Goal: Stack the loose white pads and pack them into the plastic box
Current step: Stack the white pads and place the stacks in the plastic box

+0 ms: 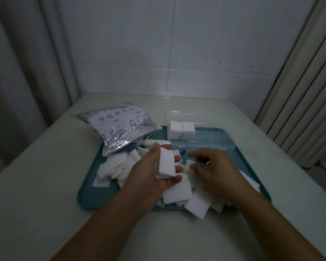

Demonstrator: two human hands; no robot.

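My left hand (149, 174) is palm-up over the teal tray (87, 193) and grips a small stack of white pads (166, 162) between thumb and fingers. Just to its right, my right hand (213, 170) hovers palm-down over the loose white pads (177, 193), its fingers curled; whether it pinches a pad I cannot tell. Many loose pads lie scattered across the tray. The clear plastic box (211, 138) stands open at the tray's far side, with two neat pad stacks (181, 129) in its left end.
A crinkled silver zip bag (119, 129) with printed icons lies on the tray's far left corner, partly over the pads. The tray sits on a pale table (36, 176) set against a white wall, with curtains at both sides.
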